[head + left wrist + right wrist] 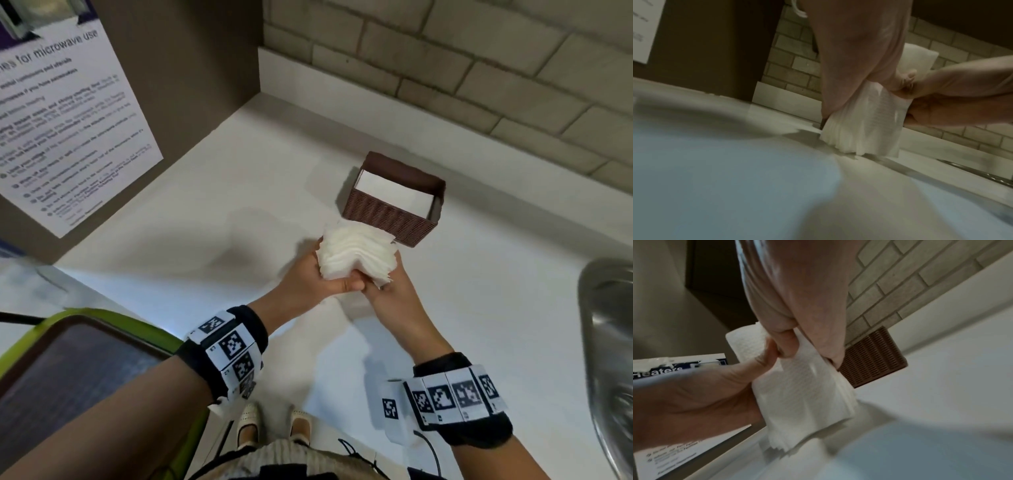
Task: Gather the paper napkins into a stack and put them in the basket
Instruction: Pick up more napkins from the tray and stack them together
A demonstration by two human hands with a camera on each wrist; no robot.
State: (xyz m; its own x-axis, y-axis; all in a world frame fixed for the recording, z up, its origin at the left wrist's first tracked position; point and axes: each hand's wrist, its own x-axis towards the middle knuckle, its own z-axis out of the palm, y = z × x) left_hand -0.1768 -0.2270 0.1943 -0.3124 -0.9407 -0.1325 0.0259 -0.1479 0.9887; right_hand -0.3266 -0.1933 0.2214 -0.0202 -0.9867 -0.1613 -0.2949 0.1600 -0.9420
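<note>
A thick stack of white paper napkins (356,251) stands on edge, its lower edges close to the white counter, just in front of the brown woven basket (387,214). Both hands clasp it: my left hand (318,274) grips its left side with the thumb across the near face, and my right hand (387,291) grips the right side. The left wrist view shows the napkin stack (863,126) with its bottom edge near the counter. In the right wrist view the napkins (803,389) sit between thumbs and fingers, the basket (871,358) right behind. White paper lies inside the basket.
A brown cabinet panel with a printed microwave notice (61,120) stands at the left. A brick wall (479,68) runs behind the counter (239,192). A steel sink rim (606,342) lies at the right, and a green tray (78,359) sits at the lower left.
</note>
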